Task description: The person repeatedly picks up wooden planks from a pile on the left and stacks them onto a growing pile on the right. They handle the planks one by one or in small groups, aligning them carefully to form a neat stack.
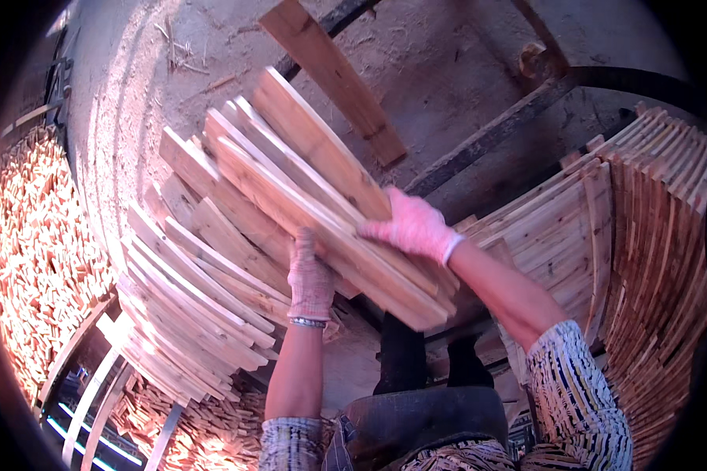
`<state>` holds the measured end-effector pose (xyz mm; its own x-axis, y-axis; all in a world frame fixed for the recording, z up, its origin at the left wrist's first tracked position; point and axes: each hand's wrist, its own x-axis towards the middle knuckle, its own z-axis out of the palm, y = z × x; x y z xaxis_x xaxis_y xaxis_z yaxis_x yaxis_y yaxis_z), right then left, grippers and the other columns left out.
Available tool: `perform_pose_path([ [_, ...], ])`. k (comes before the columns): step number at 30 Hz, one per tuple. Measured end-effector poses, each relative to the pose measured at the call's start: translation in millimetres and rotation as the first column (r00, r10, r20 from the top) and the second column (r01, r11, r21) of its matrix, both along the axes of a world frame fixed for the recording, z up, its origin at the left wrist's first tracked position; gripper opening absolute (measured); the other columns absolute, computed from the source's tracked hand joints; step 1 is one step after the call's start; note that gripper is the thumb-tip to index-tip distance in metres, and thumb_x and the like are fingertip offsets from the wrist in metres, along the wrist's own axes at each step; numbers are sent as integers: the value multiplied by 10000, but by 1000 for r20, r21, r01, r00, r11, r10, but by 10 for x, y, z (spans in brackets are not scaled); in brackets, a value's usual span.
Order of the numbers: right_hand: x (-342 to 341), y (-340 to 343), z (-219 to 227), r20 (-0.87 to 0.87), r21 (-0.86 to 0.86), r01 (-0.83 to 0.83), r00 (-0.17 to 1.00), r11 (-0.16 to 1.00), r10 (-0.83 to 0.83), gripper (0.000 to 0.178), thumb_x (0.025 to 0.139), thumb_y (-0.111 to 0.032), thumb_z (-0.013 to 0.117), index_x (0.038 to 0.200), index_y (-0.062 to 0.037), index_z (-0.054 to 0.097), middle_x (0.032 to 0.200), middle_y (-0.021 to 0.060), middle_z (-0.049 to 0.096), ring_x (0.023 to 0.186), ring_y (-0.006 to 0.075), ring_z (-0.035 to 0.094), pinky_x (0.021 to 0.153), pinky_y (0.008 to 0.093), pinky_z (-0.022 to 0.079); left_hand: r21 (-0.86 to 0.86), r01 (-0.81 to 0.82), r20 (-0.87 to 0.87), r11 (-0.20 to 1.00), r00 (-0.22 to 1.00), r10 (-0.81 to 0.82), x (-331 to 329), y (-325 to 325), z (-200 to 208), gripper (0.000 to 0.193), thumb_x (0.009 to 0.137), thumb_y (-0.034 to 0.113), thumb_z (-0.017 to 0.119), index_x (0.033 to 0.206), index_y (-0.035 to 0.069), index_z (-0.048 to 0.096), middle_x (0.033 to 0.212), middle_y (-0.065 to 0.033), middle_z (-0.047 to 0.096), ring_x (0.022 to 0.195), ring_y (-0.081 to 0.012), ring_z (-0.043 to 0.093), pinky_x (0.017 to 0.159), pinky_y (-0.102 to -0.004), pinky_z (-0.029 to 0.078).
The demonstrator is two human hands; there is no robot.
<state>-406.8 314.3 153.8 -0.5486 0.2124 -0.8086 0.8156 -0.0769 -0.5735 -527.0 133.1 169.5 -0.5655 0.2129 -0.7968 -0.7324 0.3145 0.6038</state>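
Observation:
Both my hands wear pinkish knit gloves and hold a bundle of several wooden boards (310, 206), tilted from upper left to lower right. My left hand (309, 275) grips the bundle from its left side, thumb up against a board and the other fingers hidden beneath. Closed over the right edge, toward the near end, is my right hand (415, 226). The boards fan apart at their far end. Just left of the bundle lies a layered stack of similar pale boards (192, 314), partly covered by the held ones.
A single board (342, 86) lies across a dark metal frame (491, 133) ahead. Tall board stacks (660, 267) stand at the right. Heaps of small wood pieces (47, 259) fill the far left and lower left. Sawdust and splinters cover the floor (196, 47).

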Motion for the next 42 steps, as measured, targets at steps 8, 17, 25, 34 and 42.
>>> perform_pose_path([
  [8, 1114, -477, 757, 268, -44, 94, 960, 995, -79, 899, 730, -661, 741, 1313, -11, 525, 1165, 241, 678, 1109, 384, 653, 959, 464, 500, -27, -32, 225, 999, 974, 37, 1070, -251, 461, 768, 936, 415, 688, 1523, 120, 289, 1370, -109, 511, 1225, -253, 523, 1029, -425, 474],
  [17, 3298, -934, 1650, 359, 96, 393, 843, 914, -400, 989, 706, -733, 717, 1397, -70, 471, 1168, 251, 669, 1106, 415, 641, 956, 479, 501, 220, 334, 227, 917, 896, -381, 2765, -237, 1075, 790, 906, 361, 712, 1534, 180, 268, 1396, -105, 483, 1236, -285, 527, 1047, -462, 469],
  [25, 4835, -1706, 1049, 323, 412, 701, 486, 583, -812, 1030, 746, -778, 648, 1398, -11, 429, 1110, 273, 676, 1055, 428, 657, 898, 519, 524, 394, 717, 304, 575, 489, -818, 4021, 404, 387, 780, 852, 306, 765, 1466, 90, 334, 1272, -105, 542, 1126, -256, 587, 956, -420, 534],
  [34, 6711, -2486, 569, 382, 716, 635, -10, 289, -924, 884, 884, -663, 589, 1393, 45, 447, 1163, 303, 645, 1083, 445, 636, 920, 509, 514, 122, 987, 109, 104, 91, -990, 6145, 836, -187, 519, 824, 136, 808, 1221, -14, 509, 1074, -107, 655, 905, -187, 664, 740, -319, 567],
  [42, 8158, -3371, -678, 371, 683, 691, -49, 237, -927, 915, 902, -595, 615, 1504, 24, 312, 1448, 306, 457, 1350, 438, 444, 1116, 454, 391, 134, 984, -48, 119, 126, -991, 5306, 1136, -988, 475, 832, 36, 770, 1238, 2, 525, 1038, -86, 662, 860, -169, 656, 744, -312, 567],
])
